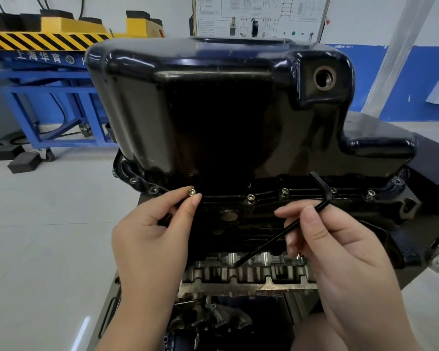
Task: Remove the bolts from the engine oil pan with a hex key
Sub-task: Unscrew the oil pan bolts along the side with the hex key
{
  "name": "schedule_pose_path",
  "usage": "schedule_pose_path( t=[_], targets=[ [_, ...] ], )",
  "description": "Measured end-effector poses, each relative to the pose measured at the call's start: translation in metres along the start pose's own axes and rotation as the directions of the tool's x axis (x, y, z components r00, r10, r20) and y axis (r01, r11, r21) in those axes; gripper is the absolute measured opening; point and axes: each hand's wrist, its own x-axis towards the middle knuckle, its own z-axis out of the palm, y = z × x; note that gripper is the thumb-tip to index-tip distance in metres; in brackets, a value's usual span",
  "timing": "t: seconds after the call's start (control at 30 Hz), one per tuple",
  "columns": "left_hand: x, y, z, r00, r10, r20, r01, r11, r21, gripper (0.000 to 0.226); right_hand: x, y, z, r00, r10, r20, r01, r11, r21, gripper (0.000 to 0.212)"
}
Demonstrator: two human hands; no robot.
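The black engine oil pan [213, 105] sits upside down on the engine, its flange [307, 192] running along the near side. My left hand [152, 239] pinches a brass-coloured bolt [191, 192] between thumb and forefinger at the flange's left part. My right hand [340, 252] holds a black L-shaped hex key [302, 221]; its short arm points up near the flange and its long arm slants down left. Several bolts stay in the flange, among them one at the middle [250, 198], one further right [285, 191] and one near the right corner [371, 192].
The engine block [246, 274] with its metal ribs lies below my hands. An open drain hole [325, 77] shows at the pan's upper right. A blue and yellow lift stand [48, 72] stands at the back left, a wiring board [259, 16] behind the pan. Grey floor spreads on the left.
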Motion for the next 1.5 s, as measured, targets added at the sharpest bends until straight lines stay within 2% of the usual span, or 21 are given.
schedule_pose_path(
  t=[0.17,0.27,0.4,0.5,0.67,0.87,1.03,1.3,1.5],
  targets=[
    [0.001,0.000,-0.001,1.000,0.003,0.011,-0.003,1.000,0.022,0.018,0.004,-0.005,0.003,0.999,-0.029,0.021,0.028,1.000,0.003,0.030],
    [0.001,0.001,-0.001,1.000,-0.002,0.013,0.002,0.999,0.033,0.012,0.016,-0.020,0.009,0.988,-0.146,0.052,0.147,0.989,-0.027,0.013],
    [0.002,0.003,0.001,1.000,0.013,0.020,-0.014,0.998,0.069,0.015,0.037,-0.046,0.019,0.937,-0.331,0.110,0.343,0.930,-0.132,0.019],
    [0.002,0.005,0.003,0.999,0.036,0.019,-0.038,0.993,0.108,0.015,0.049,-0.059,0.028,0.904,-0.396,0.159,0.423,0.881,-0.213,0.016],
    [0.003,0.004,0.003,0.998,0.064,0.018,-0.066,0.988,0.140,0.016,0.055,-0.062,0.040,0.900,-0.366,0.237,0.431,0.827,-0.361,0.011],
    [0.003,0.004,0.002,0.996,0.089,0.027,-0.093,0.984,0.152,0.028,0.055,-0.061,0.044,0.897,-0.344,0.277,0.436,0.787,-0.437,0.012],
    [0.003,0.005,0.001,0.995,0.083,0.048,-0.089,0.982,0.165,0.025,0.060,-0.069,0.046,0.873,-0.351,0.340,0.485,0.709,-0.513,0.013],
    [0.003,0.003,-0.001,0.998,0.016,0.060,-0.025,0.989,0.146,0.031,0.069,-0.072,0.052,0.833,-0.367,0.414,0.548,0.650,-0.526,0.017],
    [0.009,0.003,-0.010,0.992,-0.069,0.107,0.064,0.997,0.054,0.020,0.074,-0.074,0.053,0.789,-0.384,0.479,0.608,0.600,-0.521,0.016]
  ],
)
